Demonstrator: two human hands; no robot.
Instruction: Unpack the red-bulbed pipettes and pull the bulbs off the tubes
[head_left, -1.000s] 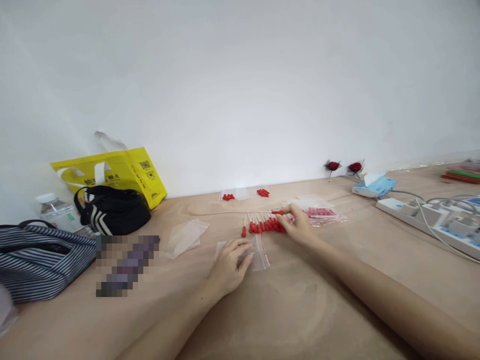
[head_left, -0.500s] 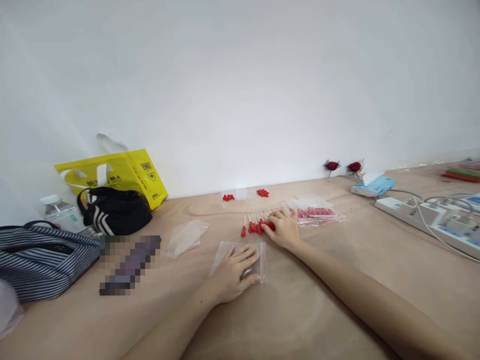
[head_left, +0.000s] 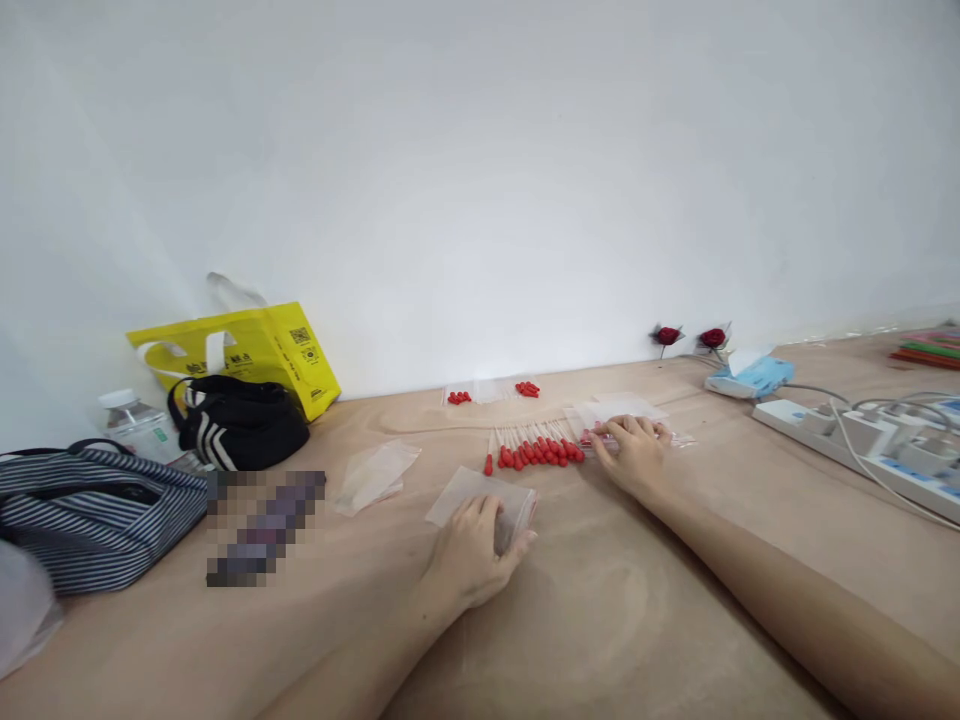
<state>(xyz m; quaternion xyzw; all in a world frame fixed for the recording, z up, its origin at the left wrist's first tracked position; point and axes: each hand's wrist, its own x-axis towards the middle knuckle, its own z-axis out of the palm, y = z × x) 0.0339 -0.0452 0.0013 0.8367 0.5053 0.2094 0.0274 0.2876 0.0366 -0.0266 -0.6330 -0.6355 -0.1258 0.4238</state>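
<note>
**Right hand away from the sticks, now at the filled bags**

Just changed: with the right hand (head_left: 639, 458), gone from over the sticks (head_left: 525, 453) and come to the filled bags (head_left: 586, 438), just right of the sticks. Touching these bags with bent fingers, thumb on the side nearer to the sticks; whether pinching any bag or only lying on top, cannot tell. By this change, to judge, the sticks left free of both hands, and attention shifted to the filled bags.

With the left hand (head_left: 472, 555), nearer to the body than the sticks, resting on a clear bag (head_left: 457, 493). Fingers bent a little over it, thumb held apart; no pinch to be seen. Whether anything inside this bag, cannot tell.

As for the sticks: lying side by side on the table (head_left: 600, 600), red ends toward the body, pale ends toward the wall (head_left: 480, 200). To the left of the sticks, some loose bags (head_left: 371, 478), partly overlapping. Behind the sticks, near the wall, two small red groups (head_left: 527, 389), lying apart from each other.
</note>
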